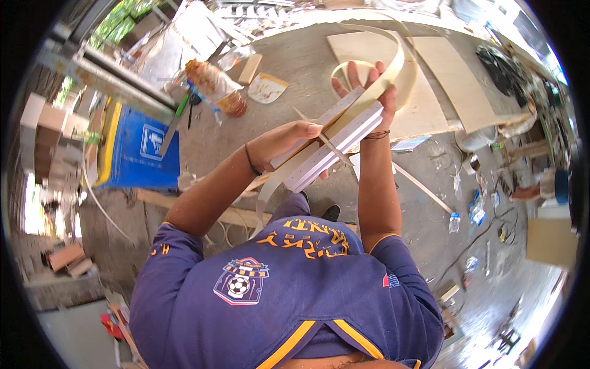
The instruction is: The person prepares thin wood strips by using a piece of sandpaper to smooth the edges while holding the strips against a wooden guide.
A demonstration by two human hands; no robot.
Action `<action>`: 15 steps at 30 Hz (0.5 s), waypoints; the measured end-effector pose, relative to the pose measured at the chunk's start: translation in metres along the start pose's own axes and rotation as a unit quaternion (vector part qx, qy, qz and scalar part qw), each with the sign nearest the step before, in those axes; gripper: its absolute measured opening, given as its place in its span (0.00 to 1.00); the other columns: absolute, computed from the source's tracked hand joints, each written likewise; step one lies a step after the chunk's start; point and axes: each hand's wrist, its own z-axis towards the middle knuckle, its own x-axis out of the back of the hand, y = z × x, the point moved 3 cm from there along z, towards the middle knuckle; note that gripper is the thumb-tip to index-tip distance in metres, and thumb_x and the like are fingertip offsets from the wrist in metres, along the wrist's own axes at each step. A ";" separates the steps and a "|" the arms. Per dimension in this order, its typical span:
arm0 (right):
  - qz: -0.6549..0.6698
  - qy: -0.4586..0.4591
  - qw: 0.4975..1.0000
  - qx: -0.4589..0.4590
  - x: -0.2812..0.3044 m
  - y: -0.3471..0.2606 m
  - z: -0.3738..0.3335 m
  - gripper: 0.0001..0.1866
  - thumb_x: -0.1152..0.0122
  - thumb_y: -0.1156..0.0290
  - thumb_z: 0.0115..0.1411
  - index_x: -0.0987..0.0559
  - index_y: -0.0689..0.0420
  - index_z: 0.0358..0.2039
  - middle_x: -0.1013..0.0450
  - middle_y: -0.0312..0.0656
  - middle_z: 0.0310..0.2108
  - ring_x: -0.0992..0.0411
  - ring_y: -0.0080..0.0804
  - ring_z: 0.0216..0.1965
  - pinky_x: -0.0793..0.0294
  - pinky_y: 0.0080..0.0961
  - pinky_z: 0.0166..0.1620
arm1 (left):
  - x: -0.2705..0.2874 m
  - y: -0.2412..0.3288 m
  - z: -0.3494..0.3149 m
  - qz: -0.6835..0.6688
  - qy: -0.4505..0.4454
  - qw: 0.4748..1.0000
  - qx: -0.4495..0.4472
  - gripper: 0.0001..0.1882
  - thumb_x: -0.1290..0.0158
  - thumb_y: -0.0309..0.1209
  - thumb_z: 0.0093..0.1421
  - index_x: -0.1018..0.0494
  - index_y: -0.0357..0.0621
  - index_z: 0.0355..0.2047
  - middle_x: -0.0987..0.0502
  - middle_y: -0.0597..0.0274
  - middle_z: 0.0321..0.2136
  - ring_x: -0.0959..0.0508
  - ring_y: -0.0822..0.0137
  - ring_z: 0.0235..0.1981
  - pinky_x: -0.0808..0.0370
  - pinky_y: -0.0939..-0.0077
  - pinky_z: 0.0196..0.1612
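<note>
In front of my chest, at the table's near edge, I hold a narrow box-like piece of white boards [335,147] with small dots along its edges, tilted up to the right. My left hand [283,140] grips its near-left end, thumb pressed on a thin pointed sliver [335,149] lying across the boards; whether it is a blade or a splinter I cannot make out. At the far end, my right hand [382,92] is curled round the piece and a pale, flexible edging strip [393,67]. The strip loops beyond that hand, and its tail hangs below my left one.
A worktable [283,55] carries thin wooden sheets [458,80], a bottle of brownish liquid [230,101], a stained scrap [268,88] and a green-handled tool [178,114]. A blue bin [144,147] stands left. Litter and a cable [458,261] lie on the floor at right.
</note>
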 end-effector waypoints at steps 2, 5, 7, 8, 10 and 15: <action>0.035 0.018 0.999 0.001 0.005 0.013 0.004 0.22 0.41 0.51 0.56 0.29 0.46 0.48 0.25 0.25 0.38 0.33 0.33 0.52 0.47 0.60 0.61 | 0.009 -0.005 -0.008 0.020 0.021 1.000 -0.002 0.35 0.55 0.56 0.57 0.30 0.30 0.44 0.22 0.45 0.31 0.20 0.60 0.29 0.23 0.74 0.30; 0.064 0.025 0.998 0.004 0.016 0.018 0.013 0.19 0.37 0.55 0.54 0.28 0.47 0.43 0.24 0.27 0.35 0.30 0.26 0.47 0.50 0.57 0.63 | 0.015 0.004 -0.018 0.031 0.020 0.999 -0.015 0.34 0.56 0.55 0.57 0.30 0.30 0.43 0.22 0.45 0.32 0.20 0.61 0.29 0.24 0.75 0.30; 0.067 0.047 0.996 0.032 0.021 0.017 0.020 0.18 0.37 0.56 0.54 0.27 0.49 0.43 0.24 0.27 0.35 0.30 0.26 0.47 0.52 0.55 0.64 | 0.022 0.008 -0.021 0.032 0.005 0.999 -0.022 0.33 0.54 0.53 0.57 0.33 0.31 0.47 0.22 0.48 0.31 0.20 0.64 0.28 0.24 0.75 0.31; 0.062 0.044 0.996 0.034 0.022 0.014 0.026 0.18 0.37 0.57 0.54 0.27 0.50 0.42 0.24 0.28 0.35 0.30 0.26 0.47 0.53 0.55 0.64 | 0.024 0.011 -0.025 0.034 0.015 0.999 -0.024 0.33 0.52 0.52 0.57 0.34 0.32 0.48 0.22 0.49 0.31 0.20 0.64 0.28 0.24 0.75 0.31; 0.052 0.037 0.997 0.050 0.022 0.002 0.040 0.17 0.37 0.59 0.54 0.27 0.51 0.42 0.24 0.28 0.34 0.30 0.27 0.48 0.54 0.54 0.64 | 0.029 0.015 -0.030 0.038 0.025 0.999 -0.029 0.33 0.49 0.50 0.56 0.37 0.32 0.50 0.23 0.51 0.32 0.20 0.65 0.28 0.23 0.75 0.32; 0.018 -0.002 0.999 0.047 0.026 -0.009 0.067 0.14 0.40 0.61 0.57 0.24 0.53 0.41 0.23 0.30 0.36 0.30 0.23 0.48 0.55 0.54 0.64 | 0.044 0.025 -0.045 0.057 0.037 0.997 -0.026 0.36 0.43 0.48 0.51 0.38 0.34 0.51 0.25 0.53 0.36 0.20 0.64 0.28 0.23 0.75 0.32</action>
